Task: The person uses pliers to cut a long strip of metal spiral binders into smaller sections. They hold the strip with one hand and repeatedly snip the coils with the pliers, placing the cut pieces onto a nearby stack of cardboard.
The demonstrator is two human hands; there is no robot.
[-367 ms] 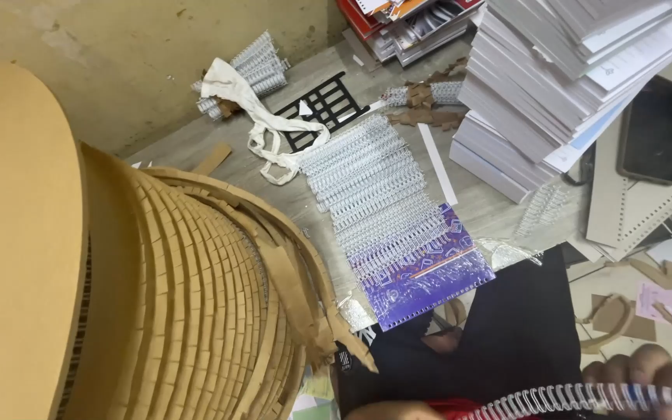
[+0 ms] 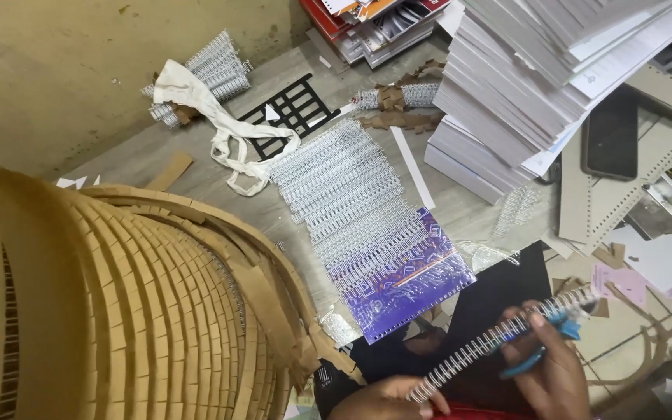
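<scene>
At the bottom edge, the left hand (image 2: 386, 400) pinches the near end of a silver wire binding coil (image 2: 499, 340), thumb and fingers closed on it. The coil runs up and to the right to the right hand (image 2: 550, 365), whose fingers wrap round a pair of blue-handled scissors (image 2: 542, 342) and the coil together; the blades sit at the coil's far end, near a scrap of cardboard. Both hands hover over a black sheet (image 2: 499, 292) on the floor.

Just beyond lies a purple patterned cover (image 2: 410, 280), its upper part overlapped by a long row of silver binding coils (image 2: 344, 194) laid side by side. To the left, a big fanned stack of brown cardboard strips (image 2: 157, 311) fills the near corner.

Farther off, a white cloth (image 2: 219, 132) trails across a black grid piece (image 2: 293, 109), with 1 more bundle of coils (image 2: 211, 66) by the wall. On the right rises a tall pile of white paper (image 2: 538, 70), and beside it a dark phone (image 2: 610, 134) rests on perforated grey board
</scene>
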